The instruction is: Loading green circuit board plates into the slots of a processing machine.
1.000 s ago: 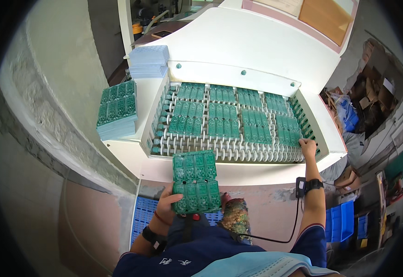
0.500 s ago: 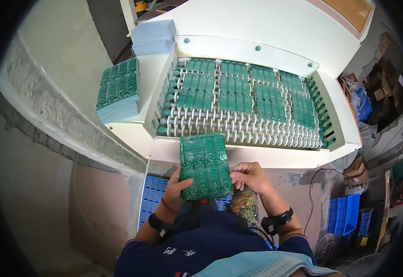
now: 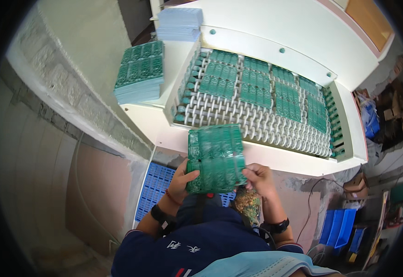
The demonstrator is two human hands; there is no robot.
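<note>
A stack of green circuit board panels [image 3: 215,159] is held in front of my body, close to the machine's near edge and smeared by motion. My left hand [image 3: 183,180] grips its left edge with the thumb on top. At the lower right corner, my right hand [image 3: 258,179] pinches the edge between thumb and fingers. Just beyond the stack lies a roller conveyor [image 3: 257,130] of white discs. Several green circuit board panels [image 3: 255,88] rest on it in rows toward the far side.
On the white ledge left of the conveyor stand a tall pile of green boards [image 3: 139,69] and a pale blue pile [image 3: 178,23]. A blue slatted pallet [image 3: 153,187] is on the floor. Blue bins [image 3: 337,227] and a cardboard box [image 3: 354,184] sit at the right. A rough wall edge [image 3: 77,92] runs along the left.
My view has shifted, so the machine sits further right and higher. Both hands still hold the stack. The panels on the conveyor lie a little farther from the near edge.
</note>
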